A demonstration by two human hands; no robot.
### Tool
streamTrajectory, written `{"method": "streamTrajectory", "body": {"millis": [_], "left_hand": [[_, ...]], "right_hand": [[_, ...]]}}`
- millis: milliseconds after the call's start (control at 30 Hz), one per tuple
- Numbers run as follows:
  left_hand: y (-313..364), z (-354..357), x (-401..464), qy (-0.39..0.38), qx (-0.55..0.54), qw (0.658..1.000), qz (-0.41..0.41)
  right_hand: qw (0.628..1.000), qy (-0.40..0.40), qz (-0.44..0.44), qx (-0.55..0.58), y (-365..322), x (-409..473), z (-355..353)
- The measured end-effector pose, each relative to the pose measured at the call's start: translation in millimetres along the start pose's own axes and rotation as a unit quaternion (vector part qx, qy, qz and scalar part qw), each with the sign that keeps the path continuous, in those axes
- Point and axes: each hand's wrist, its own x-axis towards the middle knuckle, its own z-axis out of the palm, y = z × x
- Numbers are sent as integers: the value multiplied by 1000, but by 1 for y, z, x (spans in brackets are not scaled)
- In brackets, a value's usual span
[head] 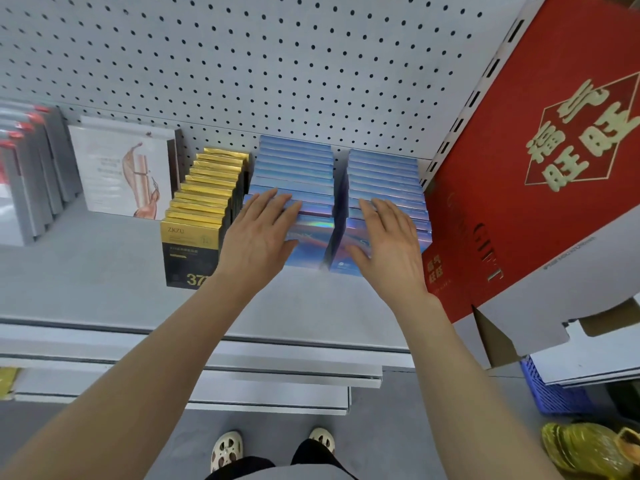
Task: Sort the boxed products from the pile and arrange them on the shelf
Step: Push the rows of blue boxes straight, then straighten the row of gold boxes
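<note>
Two rows of shiny blue boxes stand upright on the grey shelf (pixel 104 271): a left blue row (pixel 294 161) and a right blue row (pixel 384 171), with a narrow gap between them. My left hand (pixel 256 233) rests with straight fingers on the tops of the front boxes of the left row. My right hand (pixel 388 237) lies the same way on the front boxes of the right row. Left of these stands a row of gold-and-black boxes (pixel 204 202).
White boxes with a figure print (pixel 121 168) and grey boxes with red tabs (pixel 31 168) stand further left. A large red gift carton (pixel 540 161) fills the right side. The pegboard back wall (pixel 242 64) rises behind. Below right are a blue crate (pixel 550 393) and golden packets (pixel 581 448).
</note>
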Motion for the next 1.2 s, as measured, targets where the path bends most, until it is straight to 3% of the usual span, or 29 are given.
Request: {"method": "streamTrajectory", "body": {"millis": [167, 267, 367, 467, 733, 933, 1200], "left_hand": [[-10, -6, -36, 113, -61, 990, -65], [-29, -11, -63, 137, -77, 981, -117], [-64, -15, -91, 105, -78, 979, -157], [-112, -14, -108, 17, -75, 981, -178], [-199, 2, -93, -134, -68, 988, -34], [-204, 12, -76, -134, -162, 978, 9], [-196, 18, -65, -122, -191, 974, 8]], "right_hand": [[999, 21, -23, 43, -29, -3, -5], [995, 32, -54, 82, -65, -1, 6], [992, 13, -91, 88, -116, 4, 19], [989, -31, -127, 64, -172, 13, 36], [974, -217, -33, -54, -260, 65, 97], [983, -153, -18, -99, -257, 54, 87], [973, -201, 4, -110, -254, 64, 107]]}}
